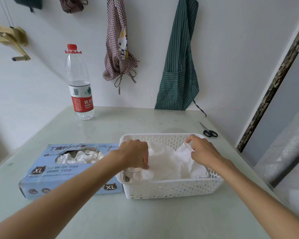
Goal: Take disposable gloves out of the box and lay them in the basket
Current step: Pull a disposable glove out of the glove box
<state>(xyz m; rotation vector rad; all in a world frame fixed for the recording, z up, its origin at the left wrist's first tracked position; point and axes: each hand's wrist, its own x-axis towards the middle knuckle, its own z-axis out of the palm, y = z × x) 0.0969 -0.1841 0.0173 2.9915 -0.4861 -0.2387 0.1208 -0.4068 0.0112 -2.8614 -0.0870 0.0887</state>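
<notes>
A white perforated basket (169, 188) stands on the pale table, with white disposable gloves (167, 165) piled inside it. Both hands are in the basket. My left hand (135, 154) pinches the left edge of a glove with curled fingers. My right hand (203, 150) pinches the glove's right end near the basket's far rim. To the left lies the light blue glove box (67, 171), marked XL, its torn top opening showing more crumpled white gloves (79, 156).
A water bottle (79, 87) with a red cap stands at the table's back left. Black-handled scissors (209, 131) lie at the back right edge. Two aprons hang on the wall behind. The table's right edge borders a gap beside a window frame.
</notes>
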